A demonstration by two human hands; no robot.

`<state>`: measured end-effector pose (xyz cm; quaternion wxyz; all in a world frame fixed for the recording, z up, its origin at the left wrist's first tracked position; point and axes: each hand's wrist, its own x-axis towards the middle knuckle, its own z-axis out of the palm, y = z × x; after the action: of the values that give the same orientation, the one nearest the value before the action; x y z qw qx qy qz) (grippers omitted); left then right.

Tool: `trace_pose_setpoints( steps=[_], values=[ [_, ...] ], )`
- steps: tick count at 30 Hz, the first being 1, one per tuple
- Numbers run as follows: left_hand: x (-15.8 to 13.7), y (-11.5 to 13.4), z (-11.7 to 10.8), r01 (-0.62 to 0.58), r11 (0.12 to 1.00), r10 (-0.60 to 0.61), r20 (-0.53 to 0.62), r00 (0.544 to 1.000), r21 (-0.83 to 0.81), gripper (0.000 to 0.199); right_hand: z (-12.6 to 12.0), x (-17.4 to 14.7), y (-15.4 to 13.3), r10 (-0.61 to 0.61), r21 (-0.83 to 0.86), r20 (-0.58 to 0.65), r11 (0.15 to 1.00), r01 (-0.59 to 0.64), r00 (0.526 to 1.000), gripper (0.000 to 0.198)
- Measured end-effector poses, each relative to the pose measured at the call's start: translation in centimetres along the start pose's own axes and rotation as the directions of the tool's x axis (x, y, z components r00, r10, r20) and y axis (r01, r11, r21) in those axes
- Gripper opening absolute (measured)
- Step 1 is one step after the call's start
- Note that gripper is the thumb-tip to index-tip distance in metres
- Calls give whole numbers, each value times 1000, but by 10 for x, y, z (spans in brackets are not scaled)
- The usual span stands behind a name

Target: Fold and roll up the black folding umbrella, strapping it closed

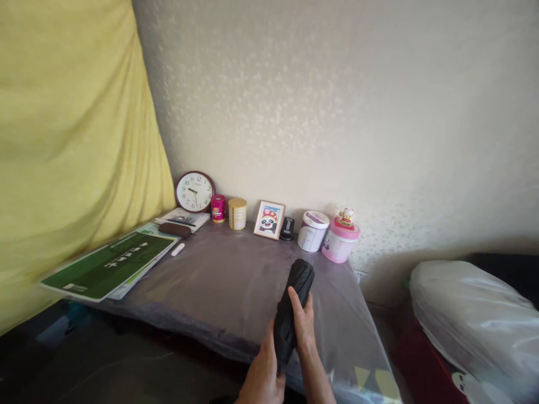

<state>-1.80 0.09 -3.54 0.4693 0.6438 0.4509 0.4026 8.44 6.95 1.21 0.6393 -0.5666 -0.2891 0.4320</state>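
Note:
A folded black umbrella (290, 311) is held up at a slant over the near edge of the table, its thick end pointing away from me. My left hand (265, 367) is closed around its lower end, where part of the grip is hidden by the fingers. Higher up, my right hand (304, 321) wraps the umbrella from the right side, the thumb lying along the dark cloth. Beneath both hands is the table (219, 280), covered with a clear plastic sheet over a greyish surface.
Along the wall stand a round clock (195, 192), a pink can (218, 209), a yellow-lidded tin (237, 214), a picture frame (269, 219), a white tub (313, 231) and a pink-lidded tub (340, 241). A green book (112, 264) lies left; a plastic-wrapped bundle (475, 314) sits right.

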Motion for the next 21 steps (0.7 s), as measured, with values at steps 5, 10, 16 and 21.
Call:
trace_pose_setpoints(
  steps=[5, 10, 16, 21],
  values=[
    [3, 28, -14, 264, 939, -202, 270, 942, -220, 83, -3, 0, -8, 143, 92, 66, 985, -149, 988, 59],
    [5, 29, -10, 395, 859, -256, 394, 883, -326, 83, -7, 2, -9, 124, 59, 99, 990, -130, 987, 60],
    [1, -3, 0, 66, 988, -77, 72, 994, 139, 95, -5, 1, -5, -28, -152, -2, 988, 27, 1000, 60],
    [2, 12, -12, 128, 991, -121, 146, 982, -43, 95, -6, 2, -2, 62, -42, 8, 997, -62, 998, 58]
  ],
)
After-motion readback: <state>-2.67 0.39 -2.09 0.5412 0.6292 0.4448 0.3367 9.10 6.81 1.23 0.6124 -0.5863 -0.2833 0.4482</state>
